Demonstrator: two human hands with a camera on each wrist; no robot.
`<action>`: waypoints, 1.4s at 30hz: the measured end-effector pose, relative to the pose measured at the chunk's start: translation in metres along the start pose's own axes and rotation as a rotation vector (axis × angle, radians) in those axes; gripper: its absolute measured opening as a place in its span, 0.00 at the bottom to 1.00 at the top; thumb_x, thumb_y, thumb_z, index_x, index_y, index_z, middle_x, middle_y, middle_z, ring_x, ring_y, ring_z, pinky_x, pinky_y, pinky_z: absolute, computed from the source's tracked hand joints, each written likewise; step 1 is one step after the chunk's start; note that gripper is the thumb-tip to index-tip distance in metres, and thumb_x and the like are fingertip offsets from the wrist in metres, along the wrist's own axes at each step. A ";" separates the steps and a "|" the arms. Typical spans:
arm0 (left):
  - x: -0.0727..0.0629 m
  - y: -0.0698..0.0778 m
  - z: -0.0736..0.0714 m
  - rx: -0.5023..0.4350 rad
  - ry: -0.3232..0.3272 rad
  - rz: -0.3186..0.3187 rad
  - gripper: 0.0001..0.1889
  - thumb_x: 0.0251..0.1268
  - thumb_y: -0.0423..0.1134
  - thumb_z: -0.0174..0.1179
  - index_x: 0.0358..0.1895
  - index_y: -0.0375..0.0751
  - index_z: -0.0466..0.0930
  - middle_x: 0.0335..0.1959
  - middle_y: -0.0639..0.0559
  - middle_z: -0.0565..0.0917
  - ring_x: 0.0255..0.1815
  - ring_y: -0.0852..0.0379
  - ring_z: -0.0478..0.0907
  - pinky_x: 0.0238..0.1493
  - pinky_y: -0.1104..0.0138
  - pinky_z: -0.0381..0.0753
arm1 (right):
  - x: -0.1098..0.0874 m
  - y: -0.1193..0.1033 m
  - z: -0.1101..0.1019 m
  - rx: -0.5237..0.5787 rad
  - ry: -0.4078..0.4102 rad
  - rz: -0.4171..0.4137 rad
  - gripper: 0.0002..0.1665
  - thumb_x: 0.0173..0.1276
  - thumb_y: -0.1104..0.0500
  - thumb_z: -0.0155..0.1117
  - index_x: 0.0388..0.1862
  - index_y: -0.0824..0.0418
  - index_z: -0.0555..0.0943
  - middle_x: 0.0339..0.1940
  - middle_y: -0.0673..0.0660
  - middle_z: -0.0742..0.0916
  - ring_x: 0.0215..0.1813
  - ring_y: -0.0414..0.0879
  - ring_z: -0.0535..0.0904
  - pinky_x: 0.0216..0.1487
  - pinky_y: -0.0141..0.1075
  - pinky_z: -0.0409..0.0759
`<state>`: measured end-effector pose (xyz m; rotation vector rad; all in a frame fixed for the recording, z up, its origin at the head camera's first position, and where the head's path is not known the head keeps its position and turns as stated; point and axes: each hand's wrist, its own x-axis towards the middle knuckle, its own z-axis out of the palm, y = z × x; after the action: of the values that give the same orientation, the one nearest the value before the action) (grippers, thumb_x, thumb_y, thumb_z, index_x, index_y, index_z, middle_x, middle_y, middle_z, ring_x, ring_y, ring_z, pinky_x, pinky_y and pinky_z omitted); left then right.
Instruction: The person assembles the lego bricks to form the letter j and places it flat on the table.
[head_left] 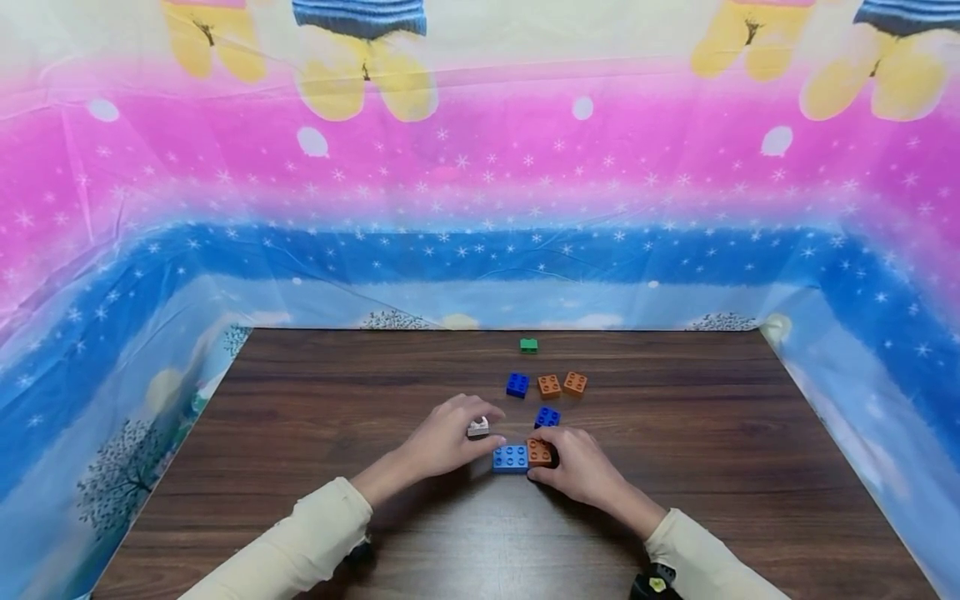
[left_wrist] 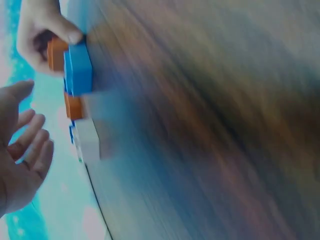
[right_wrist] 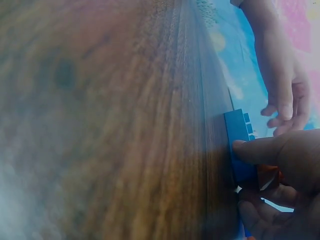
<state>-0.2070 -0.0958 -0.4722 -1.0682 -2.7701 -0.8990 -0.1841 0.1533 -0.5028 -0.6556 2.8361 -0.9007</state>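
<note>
In the head view my right hand (head_left: 581, 468) grips an orange brick (head_left: 538, 451) between thumb and fingers. That brick is right up against the right end of a light blue six-stud brick (head_left: 511, 459). My right thumb lies along the light blue brick's side (right_wrist: 237, 131) in the right wrist view. Whether the two bricks are joined cannot be told. My left hand (head_left: 452, 437) hovers by a white brick (head_left: 478, 428), which its fingers partly cover in the head view. Its fingers are spread and hold nothing in the left wrist view, apart from the white brick (left_wrist: 88, 142).
Beyond the hands lie a dark blue brick (head_left: 547, 417), a second dark blue brick (head_left: 517, 384) and two orange bricks, one left (head_left: 549, 385) and one right (head_left: 575, 382). A green brick (head_left: 528, 345) sits near the far edge of the wooden table (head_left: 337, 375). A printed cloth (head_left: 480, 258) surrounds it.
</note>
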 end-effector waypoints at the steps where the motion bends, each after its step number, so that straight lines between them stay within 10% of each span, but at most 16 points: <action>1: 0.000 -0.003 -0.002 0.009 0.000 0.003 0.21 0.69 0.51 0.67 0.58 0.42 0.84 0.51 0.50 0.86 0.52 0.54 0.80 0.52 0.58 0.80 | 0.000 0.000 0.000 -0.001 -0.001 0.000 0.25 0.59 0.56 0.80 0.55 0.59 0.85 0.46 0.54 0.88 0.45 0.45 0.83 0.45 0.47 0.79; 22: 0.003 -0.036 -0.008 0.057 -0.100 -0.137 0.30 0.61 0.54 0.73 0.63 0.43 0.81 0.61 0.49 0.82 0.63 0.47 0.75 0.64 0.50 0.74 | 0.001 0.001 0.004 -0.017 0.005 -0.014 0.25 0.60 0.55 0.80 0.56 0.58 0.85 0.47 0.53 0.88 0.47 0.45 0.83 0.46 0.46 0.80; 42: 0.009 -0.038 -0.001 0.151 -0.111 -0.101 0.22 0.65 0.49 0.71 0.56 0.40 0.84 0.51 0.48 0.85 0.45 0.54 0.76 0.47 0.57 0.77 | 0.000 0.002 0.002 -0.029 0.007 -0.020 0.26 0.60 0.55 0.80 0.57 0.59 0.85 0.48 0.54 0.88 0.47 0.46 0.84 0.46 0.46 0.81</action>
<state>-0.2386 -0.1137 -0.4883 -0.9911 -2.9509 -0.6445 -0.1847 0.1533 -0.5054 -0.6864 2.8593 -0.8685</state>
